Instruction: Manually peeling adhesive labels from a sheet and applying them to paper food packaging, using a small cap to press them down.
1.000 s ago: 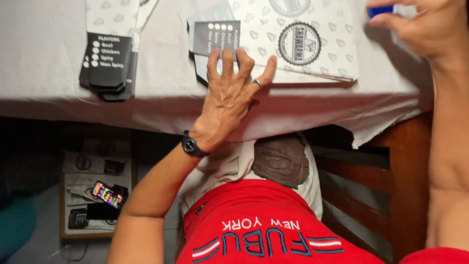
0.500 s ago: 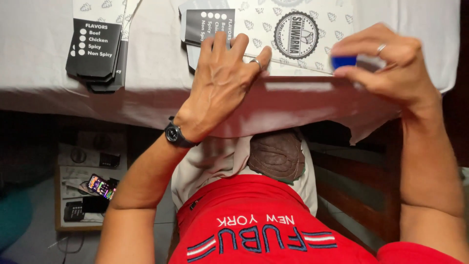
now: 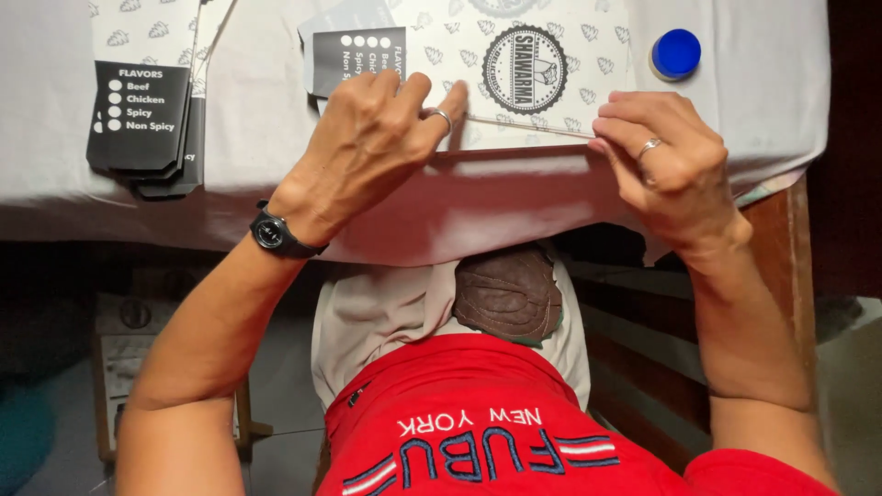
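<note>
White cloth covers the bench point(image 3: 257, 174), on which a flat white paper sleeve with a round black emblem point(image 3: 533, 101) lies at the near edge. It is pressed down by the left hand point(image 3: 367, 152), fingers curled over its dark printed end, nothing gripped. Its near edge is pinched by the right hand point(image 3: 666, 165). 1 blue round cap point(image 3: 676, 52) sits beyond; a stack of dark printed sleeves point(image 3: 138, 129) lies left. Uneven pressure could likely crease the paper or slide it off the edge.

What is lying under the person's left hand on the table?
The left hand presses on a flat printed paper sleeve, white with a round black emblem and a black panel at its end. The right hand pinches its near edge. Anything beneath the sleeve is hidden.
</note>
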